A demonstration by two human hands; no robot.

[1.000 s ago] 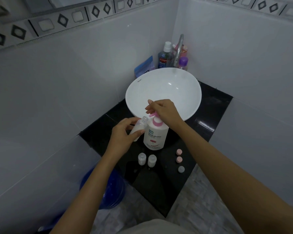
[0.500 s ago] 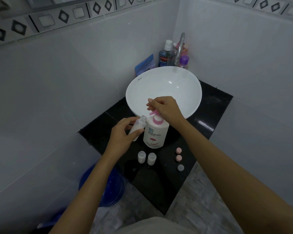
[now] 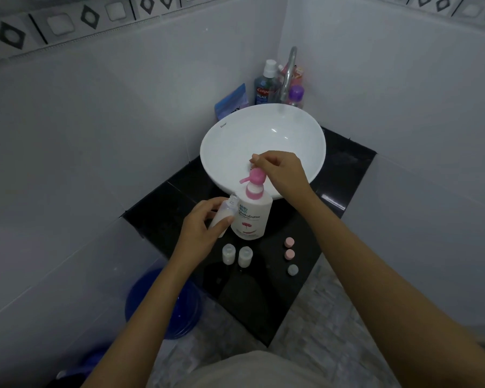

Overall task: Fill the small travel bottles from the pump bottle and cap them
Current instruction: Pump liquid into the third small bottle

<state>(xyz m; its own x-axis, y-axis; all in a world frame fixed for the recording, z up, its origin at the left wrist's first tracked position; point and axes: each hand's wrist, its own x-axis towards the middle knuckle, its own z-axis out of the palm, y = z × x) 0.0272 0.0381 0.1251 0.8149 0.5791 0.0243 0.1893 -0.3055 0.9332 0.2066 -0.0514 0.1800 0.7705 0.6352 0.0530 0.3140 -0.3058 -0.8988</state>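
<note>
Item 1: white plastic pump bottle with pink pump head and pink flower label (image 3: 251, 217). Stands upright on the black glossy table (image 3: 266, 303), just in front of the white round ceramic basin (image 3: 263, 135). Pump head is raised; spout points left toward item 2. Judged fairly heavy and stable if well filled; the smooth wall would be slippery when wet. Best taken around the body, with pressing done on the flat top of the pump.

Item 2: small translucent plastic travel bottle, uncapped (image 3: 225, 212). Held tilted beside item 1, mouth below and a little left of the spout tip. Looks partly filled with white liquid. Judged light, thin-walled, easy to squeeze or tip; grip at mid-body, clear of the neck.

Items 3–4: 2 small travel bottles of the same kind (image 3: 237, 255), upright, uncapped, side by side in front of item 1.

Items 5–7: 2 pink round screw caps (image 3: 289, 248) and 1 pale grey-blue round cap (image 3: 293, 269), in a row to the right, well apart from the bottles. Tiny, likely to roll.

Left hand (image 3: 200, 231): wrapped around item 2, thumb across its front.

Right hand (image 3: 280, 170): loosely curled, fingertips pinched together, holding nothing visible, just above and behind the pump head; contact cannot be told.
</note>
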